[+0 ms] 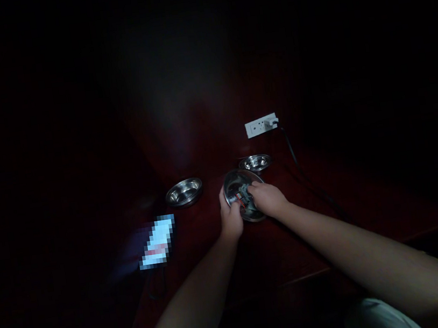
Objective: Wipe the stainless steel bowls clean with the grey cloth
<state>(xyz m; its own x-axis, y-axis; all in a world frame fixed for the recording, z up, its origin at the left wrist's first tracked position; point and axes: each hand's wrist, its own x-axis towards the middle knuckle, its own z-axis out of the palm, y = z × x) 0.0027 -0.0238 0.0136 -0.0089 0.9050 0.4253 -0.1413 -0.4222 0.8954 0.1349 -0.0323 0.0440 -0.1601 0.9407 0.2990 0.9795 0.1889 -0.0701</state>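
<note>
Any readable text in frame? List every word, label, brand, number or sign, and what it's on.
None legible.
Lit screen: pixelated, with a reddish band; no characters readable.
Small items in the tilted metal bowl at the hands: red and pale patches, too small and dark to read.
Wall socket plate: no lettering discernible at this size.

Rm. v. dark, esp. upper L & R of frame. Faint grey light on rear wall [184, 65], upper ctr. Wht. socket plate [255, 128], R of ctr., w/ plug [271, 122] in; blk. cord [291, 151] runs down to R. Dk. red table [198, 229], lower ctr.; area below its edge too dk. to read.
</note>
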